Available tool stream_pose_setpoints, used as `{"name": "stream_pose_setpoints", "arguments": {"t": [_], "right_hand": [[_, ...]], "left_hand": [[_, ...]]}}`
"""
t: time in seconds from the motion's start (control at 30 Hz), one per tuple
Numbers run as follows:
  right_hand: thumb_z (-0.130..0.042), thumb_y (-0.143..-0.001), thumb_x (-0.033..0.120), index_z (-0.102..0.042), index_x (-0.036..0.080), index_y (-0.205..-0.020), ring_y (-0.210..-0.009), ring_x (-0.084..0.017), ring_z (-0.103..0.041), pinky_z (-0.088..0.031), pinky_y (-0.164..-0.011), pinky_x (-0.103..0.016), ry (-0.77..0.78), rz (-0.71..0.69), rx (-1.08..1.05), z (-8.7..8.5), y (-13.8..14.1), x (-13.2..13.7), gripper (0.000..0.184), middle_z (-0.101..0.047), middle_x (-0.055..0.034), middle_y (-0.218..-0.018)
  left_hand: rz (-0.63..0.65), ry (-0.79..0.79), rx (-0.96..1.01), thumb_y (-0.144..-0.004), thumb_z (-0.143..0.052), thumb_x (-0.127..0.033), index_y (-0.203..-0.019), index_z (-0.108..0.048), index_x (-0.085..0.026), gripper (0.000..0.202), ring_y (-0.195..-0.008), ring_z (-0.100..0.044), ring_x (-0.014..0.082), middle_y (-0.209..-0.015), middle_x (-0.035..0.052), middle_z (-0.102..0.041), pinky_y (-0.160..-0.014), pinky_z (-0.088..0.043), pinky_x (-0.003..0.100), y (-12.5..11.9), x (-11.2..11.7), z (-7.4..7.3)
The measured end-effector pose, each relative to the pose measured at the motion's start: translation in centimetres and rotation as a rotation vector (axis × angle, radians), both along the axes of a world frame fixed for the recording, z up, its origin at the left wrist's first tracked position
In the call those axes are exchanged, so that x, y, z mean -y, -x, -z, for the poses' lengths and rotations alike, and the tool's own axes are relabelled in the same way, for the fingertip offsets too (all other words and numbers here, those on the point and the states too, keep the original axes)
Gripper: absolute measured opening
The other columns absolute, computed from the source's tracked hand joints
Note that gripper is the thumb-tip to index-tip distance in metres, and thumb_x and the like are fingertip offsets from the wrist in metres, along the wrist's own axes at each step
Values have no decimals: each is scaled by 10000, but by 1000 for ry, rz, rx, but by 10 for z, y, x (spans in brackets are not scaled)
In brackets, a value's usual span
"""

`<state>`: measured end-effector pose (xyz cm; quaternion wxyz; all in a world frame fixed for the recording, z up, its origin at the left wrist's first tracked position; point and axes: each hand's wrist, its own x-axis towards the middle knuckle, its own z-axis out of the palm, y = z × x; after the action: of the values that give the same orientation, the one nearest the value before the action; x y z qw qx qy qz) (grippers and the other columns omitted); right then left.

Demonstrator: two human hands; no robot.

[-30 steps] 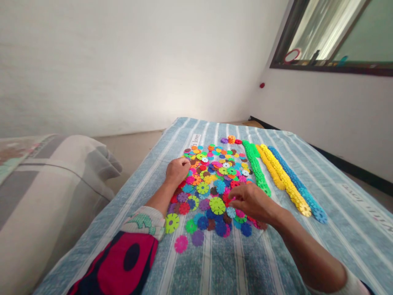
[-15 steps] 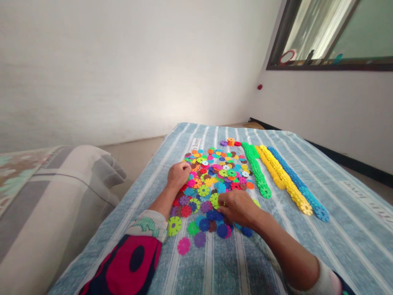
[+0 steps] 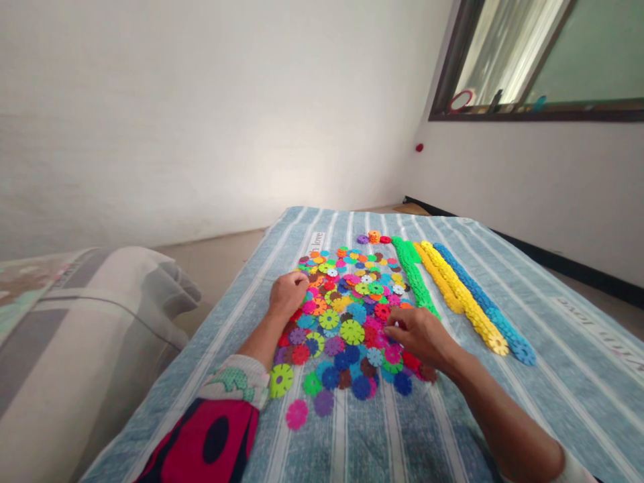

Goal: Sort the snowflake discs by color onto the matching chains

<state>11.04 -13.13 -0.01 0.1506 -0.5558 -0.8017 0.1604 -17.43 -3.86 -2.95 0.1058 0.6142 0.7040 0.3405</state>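
Observation:
A heap of colourful plastic snowflake discs point(image 3: 347, 315) lies spread on a blue striped cloth point(image 3: 503, 409). My left hand point(image 3: 286, 293) rests curled at the heap's left edge, fingers closed on the discs there; what they hold is hidden. My right hand point(image 3: 420, 333) sits on the heap's right side, fingertips pinched together at a small disc near the pink and red ones. To the right of the heap lie three long rows of joined discs: green point(image 3: 415, 275), yellow point(image 3: 460, 295) and blue point(image 3: 483, 302).
A grey and white rolled blanket point(image 3: 90, 335) lies to the left of the cloth. White walls stand behind and to the right, with a dark-framed window point(image 3: 528, 114) at the upper right. A large green disc point(image 3: 280, 380) and a pink disc point(image 3: 296, 414) lie near my left sleeve.
My right hand moved from the middle of the heap back to its right side, uncovering the large green disc. My left hand stayed at the left edge. The camera shifted slightly.

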Motion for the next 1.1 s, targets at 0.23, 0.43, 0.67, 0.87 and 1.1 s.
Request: {"name": "stream_pose_setpoints", "arguments": {"t": [0.23,0.43,0.67,0.87,1.1], "right_hand": [[-527,-829,326,-629,192,-694,-581,-135,-527,-344,-560,-230,34,121,-143,11,-26,0,215,-545,25,-580],[-518,-821,285,-633,188,-655,-561,-122,-512,-332,-547,-226,49,94,-157,13,-21,1,224,-544,26,-576],[-550,-845,248,-685,178,-787,-667,-121,-556,-360,-612,-213,26,-25,-109,3,1,2,162,-647,-2,-749],[-567,-848,267,-670,263,-1138,-822,-176,-633,-405,-712,-249,66,-178,144,-20,38,-6,308,-709,-27,-868],[-633,-730,192,-566,302,-1311,-952,-246,-637,-432,-723,-295,150,-348,356,-30,53,-26,595,-694,-78,-1078]], "left_hand": [[5,5,-9,-743,-477,-301,-774,-727,-217,266,-849,-662,201,-858,25,-749,-771,-462,267,0,1,-3],[1,-15,-11,-744,-485,-317,-811,-732,-214,276,-862,-665,203,-902,36,-751,-781,-470,268,1,1,-1],[10,14,-19,-745,-479,-298,-812,-734,-199,281,-853,-665,204,-882,44,-747,-780,-467,268,-1,3,-4],[17,3,-15,-754,-471,-286,-800,-731,-199,277,-855,-662,200,-884,45,-749,-783,-464,268,-2,4,-4],[35,-14,-2,-750,-464,-250,-771,-738,-196,280,-847,-659,198,-876,46,-751,-789,-469,267,-5,7,-5]]}}
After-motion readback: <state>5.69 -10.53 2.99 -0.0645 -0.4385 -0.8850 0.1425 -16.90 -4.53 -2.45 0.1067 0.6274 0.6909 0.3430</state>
